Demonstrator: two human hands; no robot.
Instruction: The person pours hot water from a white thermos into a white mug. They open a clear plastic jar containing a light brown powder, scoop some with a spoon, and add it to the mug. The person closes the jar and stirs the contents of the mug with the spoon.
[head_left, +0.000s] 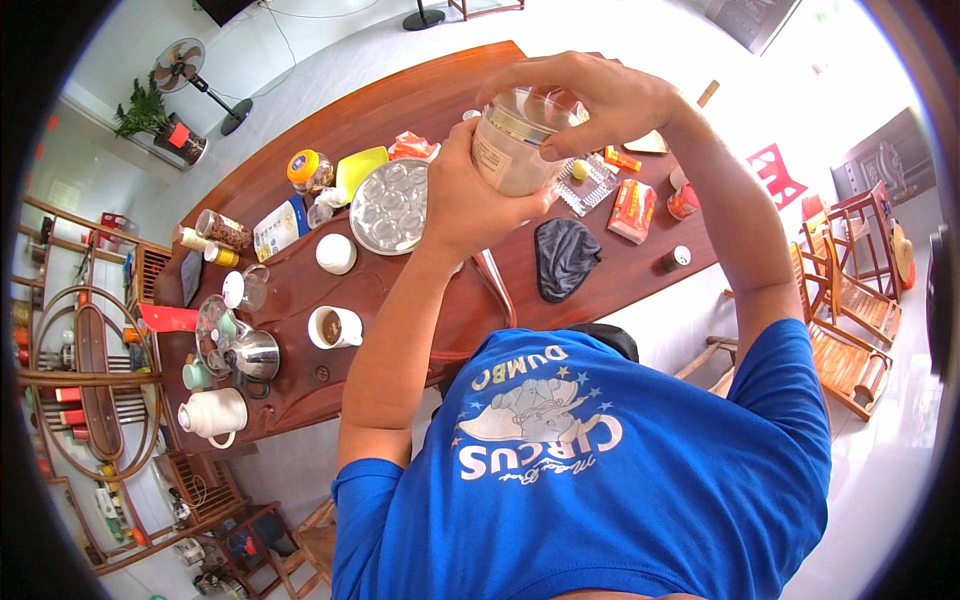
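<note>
Raised over the wooden table (480, 292), a clear jar (517, 146) with a gold band and a printed label is between both hands. My left hand (472, 195) grips the jar's lower side and base. My right hand (600, 94) arches over the jar's top, thumb at the band and fingers at the far rim. Below and left of the jar lies a round metal tray (390, 206) with several glass cups. A dark grey cloth (568, 259) lies to the right, near a red and white packet (632, 211).
At the left stand a white mug (334, 328) with brown liquid, a metal kettle (255, 355), a white thermos jug (214, 414) and a yellow-lidded jar (310, 171). A small can (676, 258) stands near the right edge. Wooden chairs (847, 360) are at the right.
</note>
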